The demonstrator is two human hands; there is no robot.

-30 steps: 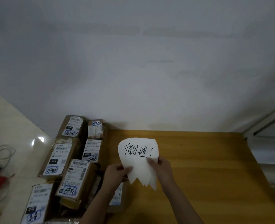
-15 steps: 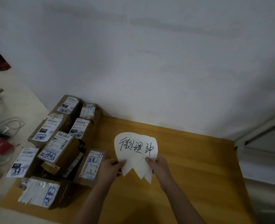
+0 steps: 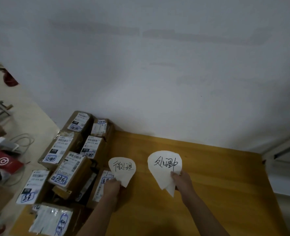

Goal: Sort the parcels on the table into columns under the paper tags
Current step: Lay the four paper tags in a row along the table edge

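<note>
My left hand (image 3: pixel 112 187) pinches the lower tip of one white paper tag (image 3: pixel 122 168) with black handwriting. It hovers over the wooden table (image 3: pixel 217 176), beside the parcels. My right hand (image 3: pixel 181 180) holds a small stack of paper tags (image 3: pixel 164 166) farther right; the top one carries different handwriting. Several brown cardboard parcels (image 3: pixel 69 169) with white shipping labels and blue marker writing are piled on the table's left side, some stacked on others.
A grey-white wall (image 3: pixel 158 74) runs directly behind the table. On the floor to the left lie cables (image 3: pixel 21 142) and a red box (image 3: pixel 3 161). A white frame or ledge (image 3: pixel 285 150) stands past the table's right edge.
The tags were held together in both hands. Now they are split: my left hand has one tag and my right hand has moved right with the others. The view shifted too.
</note>
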